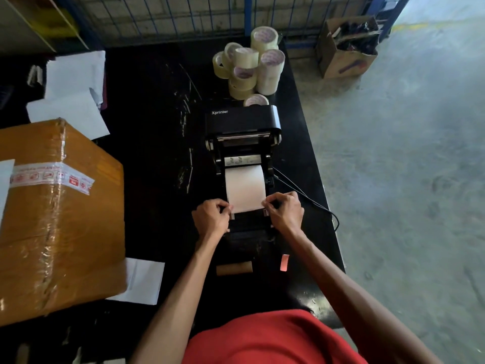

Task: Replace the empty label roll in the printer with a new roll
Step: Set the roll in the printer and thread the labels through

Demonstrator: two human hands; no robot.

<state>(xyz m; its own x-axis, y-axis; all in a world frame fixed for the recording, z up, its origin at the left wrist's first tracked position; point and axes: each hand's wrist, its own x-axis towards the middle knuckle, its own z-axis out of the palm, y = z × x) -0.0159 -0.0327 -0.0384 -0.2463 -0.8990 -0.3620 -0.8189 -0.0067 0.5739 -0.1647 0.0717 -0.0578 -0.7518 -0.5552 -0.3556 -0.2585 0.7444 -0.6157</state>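
A black Xprinter label printer (242,122) stands on the black table with its lid tipped open toward the far side. A white label roll (245,187) lies in its bay, with a strip of labels pulled toward me. My left hand (211,216) pinches the strip's left corner. The strip's right corner is pinched by my right hand (284,210). Both hands rest over the printer's front guides. An empty brown cardboard core (234,268) lies on the table just in front of the printer, between my forearms.
A large taped cardboard box (52,219) fills the left. White papers (76,74) lie behind it, and another sheet (143,281) in front. Several clear tape rolls (249,67) are stacked behind the printer. A black cable (307,198) runs off right. The table edge (330,219) drops to concrete floor.
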